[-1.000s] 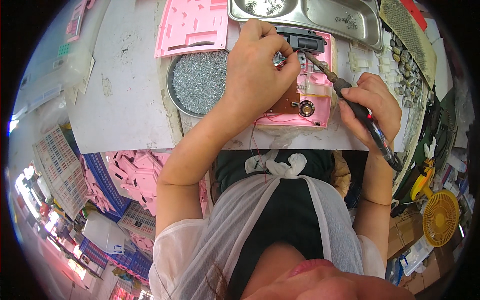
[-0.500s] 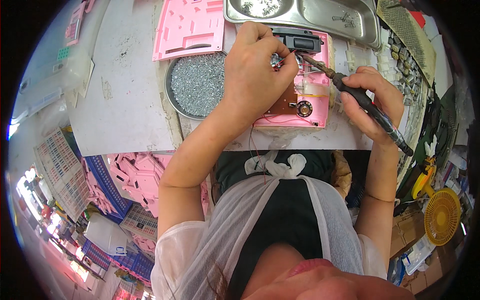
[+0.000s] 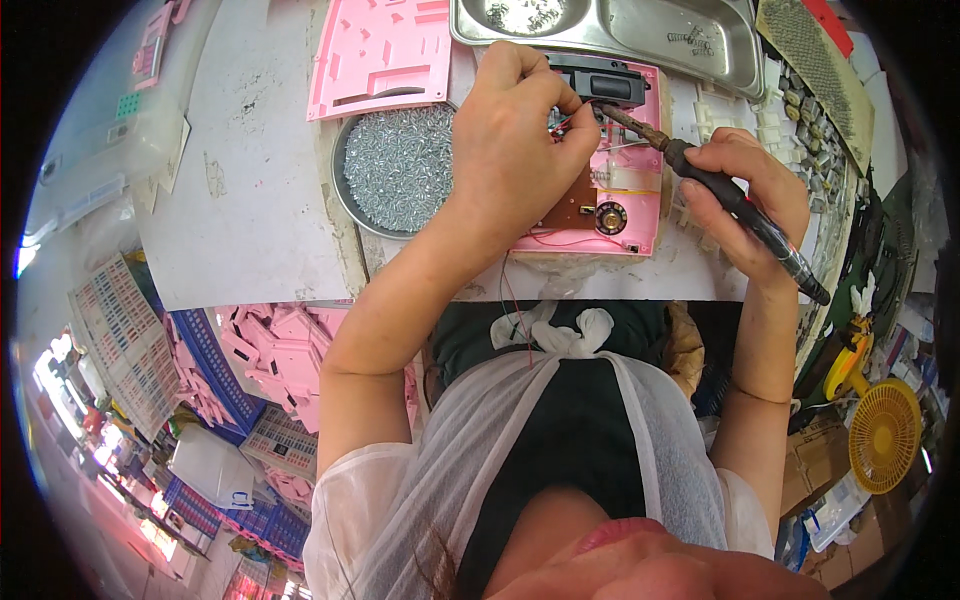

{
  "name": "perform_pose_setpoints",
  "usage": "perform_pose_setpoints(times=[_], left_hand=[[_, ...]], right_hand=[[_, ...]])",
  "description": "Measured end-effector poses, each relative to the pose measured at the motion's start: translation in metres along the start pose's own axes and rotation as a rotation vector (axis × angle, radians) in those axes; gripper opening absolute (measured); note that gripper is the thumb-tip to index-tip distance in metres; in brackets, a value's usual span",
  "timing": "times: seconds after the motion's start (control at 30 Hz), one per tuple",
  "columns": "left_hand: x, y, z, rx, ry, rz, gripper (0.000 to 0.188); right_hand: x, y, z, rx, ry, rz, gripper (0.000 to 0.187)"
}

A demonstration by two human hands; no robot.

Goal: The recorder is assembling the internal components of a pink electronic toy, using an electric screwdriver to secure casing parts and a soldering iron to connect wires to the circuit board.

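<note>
A pink plastic casing (image 3: pixel 643 220) lies open on the table, with a brown circuit board (image 3: pixel 566 205), a small round speaker (image 3: pixel 610 217) and a black block-shaped part (image 3: pixel 605 85) inside. My right hand (image 3: pixel 745 200) grips a soldering iron (image 3: pixel 735 200) by its dark handle, and the tip reaches in just below the black part. Over the left side of the casing, my left hand (image 3: pixel 520 140) pinches thin coloured wires (image 3: pixel 562 127) close to that tip. My fingers cover the wire ends and much of the board.
A round metal bowl of small silvery screws (image 3: pixel 395 170) stands left of the casing, below a pink cover (image 3: pixel 380 60). A steel tray (image 3: pixel 680 50) with springs sits at the back. Small metal parts (image 3: pixel 810 130) line the right side. A yellow fan (image 3: pixel 884 437) stands at lower right.
Both hands hold nearly the same pose, with the soldering iron's tip still by the pinched wires. The whole view has shifted very slightly.
</note>
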State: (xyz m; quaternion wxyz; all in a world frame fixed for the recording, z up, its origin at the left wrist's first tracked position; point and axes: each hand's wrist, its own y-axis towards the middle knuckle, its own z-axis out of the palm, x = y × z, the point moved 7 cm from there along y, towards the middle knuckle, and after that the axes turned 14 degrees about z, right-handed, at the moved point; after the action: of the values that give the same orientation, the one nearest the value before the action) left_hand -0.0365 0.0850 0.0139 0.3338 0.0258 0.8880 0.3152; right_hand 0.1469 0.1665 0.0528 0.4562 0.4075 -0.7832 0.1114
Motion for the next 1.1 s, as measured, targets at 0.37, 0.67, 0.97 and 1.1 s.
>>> perform_pose_setpoints(times=[0.37,0.67,0.97,1.1], left_hand=[[-0.002,0.001,-0.001,-0.015,0.032,0.03,0.011],[-0.002,0.0,0.001,-0.015,0.023,0.003,0.011],[-0.003,0.0,0.0,-0.009,0.025,0.012,0.011],[-0.002,0.001,0.0,-0.016,0.003,0.013,0.01]], right_hand=[[-0.001,-0.011,-0.013,-0.026,0.026,0.02,0.029],[0.0,-0.019,-0.025,-0.069,0.038,0.032,0.031],[0.0,-0.019,-0.023,-0.084,0.04,0.017,0.029],[0.004,-0.017,-0.022,-0.082,0.045,-0.003,0.028]])
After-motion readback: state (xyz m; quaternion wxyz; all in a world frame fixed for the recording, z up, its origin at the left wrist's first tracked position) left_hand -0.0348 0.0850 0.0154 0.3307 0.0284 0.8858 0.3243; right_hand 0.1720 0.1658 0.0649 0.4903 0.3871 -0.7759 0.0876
